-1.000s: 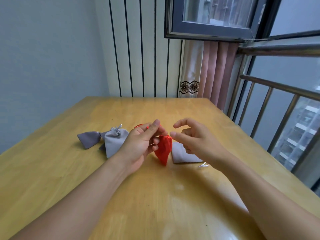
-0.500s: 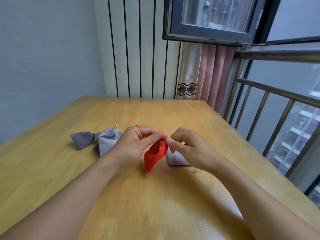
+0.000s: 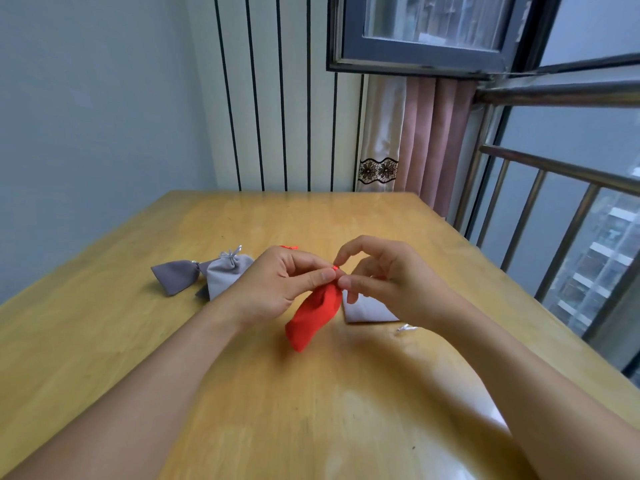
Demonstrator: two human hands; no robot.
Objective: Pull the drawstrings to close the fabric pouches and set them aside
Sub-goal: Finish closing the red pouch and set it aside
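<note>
A red fabric pouch (image 3: pixel 314 318) hangs tilted just above the wooden table (image 3: pixel 242 393), its bottom corner near the surface. My left hand (image 3: pixel 277 285) pinches its gathered neck between thumb and fingers. My right hand (image 3: pixel 384 278) pinches the small red drawstring end at the pouch's top with thumb and forefinger. A bit of red cord (image 3: pixel 289 247) shows behind my left hand. A pale grey pouch (image 3: pixel 367 310) lies flat under my right hand, its silver cord (image 3: pixel 407 328) loose beside it.
Two closed pouches lie at the left: a dark grey one (image 3: pixel 176 275) and a light grey one (image 3: pixel 227 273) with a silver tie. A metal railing (image 3: pixel 554 216) and window run along the table's right edge; a striped wall stands behind.
My right hand closed in from an open reach and now pinches the drawstring at the pouch's top. The red pouch has tilted from upright to slanting down-left.
</note>
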